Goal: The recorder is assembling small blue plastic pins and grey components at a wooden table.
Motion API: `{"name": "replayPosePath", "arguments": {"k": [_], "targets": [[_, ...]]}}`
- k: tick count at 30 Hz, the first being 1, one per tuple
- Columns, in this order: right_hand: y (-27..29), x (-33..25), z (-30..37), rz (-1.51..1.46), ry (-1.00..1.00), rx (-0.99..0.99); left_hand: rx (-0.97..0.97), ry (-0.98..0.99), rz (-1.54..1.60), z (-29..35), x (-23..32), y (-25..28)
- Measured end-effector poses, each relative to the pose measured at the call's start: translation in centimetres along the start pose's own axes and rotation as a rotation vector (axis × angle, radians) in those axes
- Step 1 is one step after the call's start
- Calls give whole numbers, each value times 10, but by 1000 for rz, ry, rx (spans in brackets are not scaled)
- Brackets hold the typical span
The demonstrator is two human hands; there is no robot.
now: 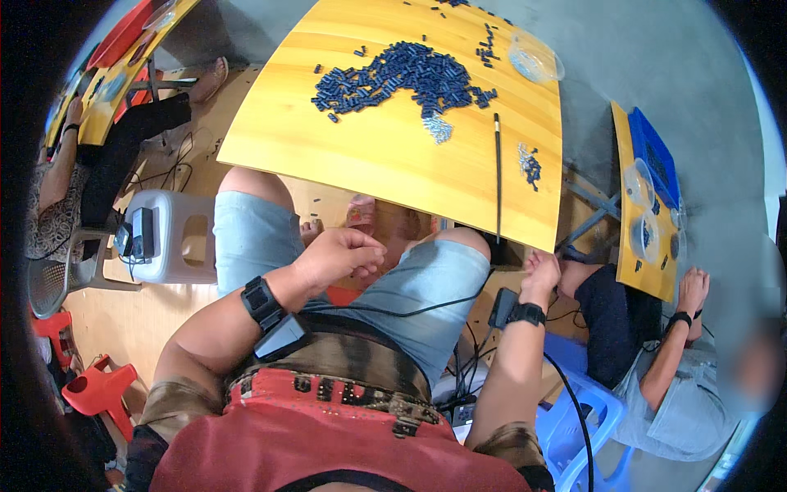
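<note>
My left hand [340,256] hovers over my lap just below the near edge of the yellow wooden table [344,156], fingers curled shut with nothing visible in them. My right hand [541,271] is at the table's near right corner with its fingertips pinched together; what they hold is too small to tell. Both wrists wear black bands. On the table lie a large pile of small dark blue parts [402,75], a little heap of silvery bits [439,129], a thin black rod [497,172] and a small dark cluster [529,164].
A clear plastic bag [534,61] lies at the table's far right. A grey stool [174,238] stands to my left, with red stools [97,387] lower left. A seated person [656,361] works at a second yellow table [635,246] holding a blue tray [654,156]. Black cables hang by my right arm.
</note>
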State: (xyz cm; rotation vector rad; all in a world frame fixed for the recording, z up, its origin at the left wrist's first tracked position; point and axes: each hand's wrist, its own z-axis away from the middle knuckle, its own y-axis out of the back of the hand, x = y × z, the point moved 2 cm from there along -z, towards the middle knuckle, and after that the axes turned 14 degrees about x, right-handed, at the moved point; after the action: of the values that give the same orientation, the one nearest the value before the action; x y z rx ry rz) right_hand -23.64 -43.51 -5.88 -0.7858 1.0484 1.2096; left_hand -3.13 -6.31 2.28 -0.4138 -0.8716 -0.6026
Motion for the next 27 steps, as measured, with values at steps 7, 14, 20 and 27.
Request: {"name": "replayPosePath", "arguments": {"k": [7, 14, 20, 27], "targets": [[-7, -87, 78, -231, 325, 134, -80, 103, 80, -4, 9, -1], [-108, -126, 210, 297, 863, -779, -177, 48, 53, -12, 20, 5], [-202, -77, 269, 463, 949, -1057, -249, 24, 321, -9, 36, 31], [-263, -66, 280, 533, 1384, -1000, -210, -39, 357, -13, 56, 69]]}}
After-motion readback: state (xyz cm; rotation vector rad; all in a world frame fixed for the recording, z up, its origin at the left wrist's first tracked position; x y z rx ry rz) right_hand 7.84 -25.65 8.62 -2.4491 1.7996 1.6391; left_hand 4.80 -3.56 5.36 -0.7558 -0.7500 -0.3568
